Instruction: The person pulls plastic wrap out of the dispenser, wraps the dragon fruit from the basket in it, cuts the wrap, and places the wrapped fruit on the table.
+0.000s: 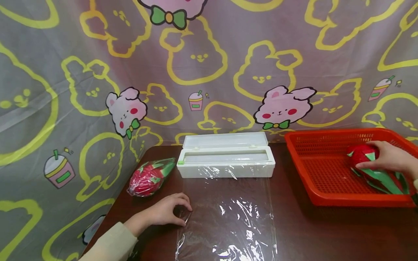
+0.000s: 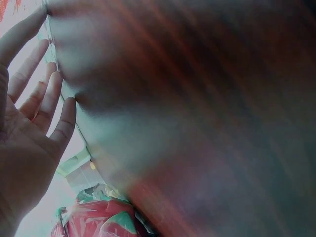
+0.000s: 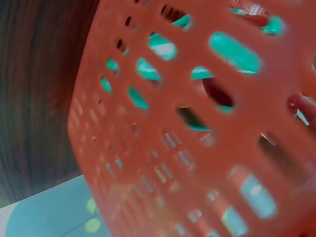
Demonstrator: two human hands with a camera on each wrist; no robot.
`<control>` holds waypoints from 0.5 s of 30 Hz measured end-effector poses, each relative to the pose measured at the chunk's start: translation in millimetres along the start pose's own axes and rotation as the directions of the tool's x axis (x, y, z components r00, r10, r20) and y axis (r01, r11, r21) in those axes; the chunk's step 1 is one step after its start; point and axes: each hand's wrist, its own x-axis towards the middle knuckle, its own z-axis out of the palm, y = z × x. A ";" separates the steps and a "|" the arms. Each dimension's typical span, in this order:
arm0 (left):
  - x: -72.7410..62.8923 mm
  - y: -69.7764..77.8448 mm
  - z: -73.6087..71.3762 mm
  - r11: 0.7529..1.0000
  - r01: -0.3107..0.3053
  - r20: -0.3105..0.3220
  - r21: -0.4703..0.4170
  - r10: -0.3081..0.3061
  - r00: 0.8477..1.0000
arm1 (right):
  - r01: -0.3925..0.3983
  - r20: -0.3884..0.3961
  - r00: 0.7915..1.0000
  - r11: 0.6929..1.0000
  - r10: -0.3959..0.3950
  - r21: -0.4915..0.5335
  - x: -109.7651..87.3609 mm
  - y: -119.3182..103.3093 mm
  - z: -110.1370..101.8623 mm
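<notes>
My left hand (image 1: 168, 210) rests its fingertips at the left edge of a sheet of clear cling film (image 1: 228, 217) spread over the table; in the left wrist view its fingers (image 2: 54, 98) are apart and fairly straight. The film comes out of a white cling film dispenser (image 1: 225, 170) with its lid raised. At the right, my right hand (image 1: 393, 157) grips a red dragon fruit (image 1: 360, 154) with long green leaves inside the red basket (image 1: 303, 174). Another dragon fruit (image 1: 147, 179), wrapped in film, lies left of the dispenser.
Behind the dark wooden table (image 1: 310, 232) hangs a grey patterned curtain (image 1: 228, 90), also along the left side. The basket's slotted wall (image 3: 163, 108) fills most of the right wrist view, with green showing through the slots.
</notes>
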 end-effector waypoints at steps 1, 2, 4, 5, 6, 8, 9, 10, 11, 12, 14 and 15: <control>-0.2 0.0 0.1 1.000 -0.009 -0.004 0.000 0.009 1.000 | 0.007 0.011 1.000 1.000 -0.007 0.008 0.6 -2.2 0.4; -0.5 0.0 0.2 1.000 -0.011 -0.006 0.000 0.011 1.000 | 0.020 0.023 1.000 1.000 -0.020 0.016 1.3 -5.1 1.3; -1.0 0.4 -0.1 1.000 -0.010 -0.007 -0.004 0.010 1.000 | 0.030 0.040 0.999 0.999 -0.031 0.018 1.9 -11.0 2.7; -1.1 0.5 -0.2 1.000 -0.006 -0.006 -0.007 0.006 1.000 | 0.041 0.045 0.998 0.999 -0.041 0.014 2.4 -13.8 3.5; -1.4 0.8 -0.3 1.000 -0.002 -0.004 -0.008 0.002 1.000 | 0.049 0.049 0.998 0.999 -0.049 0.007 2.8 -16.4 4.1; -1.5 0.9 -0.6 1.000 0.005 -0.001 -0.010 -0.005 1.000 | 0.059 0.051 0.997 0.998 -0.059 0.001 3.1 -20.1 5.6; -1.6 0.9 -0.8 1.000 0.009 0.001 -0.011 -0.009 1.000 | 0.065 0.049 0.997 0.998 -0.064 -0.008 3.1 -21.1 6.5; -1.6 0.7 -0.9 1.000 0.014 0.004 -0.013 -0.014 1.000 | 0.068 0.049 0.997 0.998 -0.067 -0.010 2.8 -21.4 7.2; -1.5 0.8 -1.2 1.000 0.017 0.006 -0.013 -0.017 1.000 | 0.069 0.048 0.996 0.998 -0.069 -0.008 2.5 -21.4 8.0; -1.5 0.8 -1.3 1.000 0.019 0.008 -0.015 -0.019 1.000 | 0.069 0.050 0.996 0.998 -0.069 -0.004 2.1 -20.8 9.1; -1.4 1.0 -1.6 1.000 0.021 0.010 -0.017 -0.021 1.000 | 0.072 0.040 0.997 0.997 -0.071 -0.010 1.3 -19.6 11.0; -1.3 1.0 -1.7 0.999 0.028 0.012 -0.020 -0.027 1.000 | 0.066 0.039 0.997 0.998 -0.066 -0.008 0.8 -18.9 11.8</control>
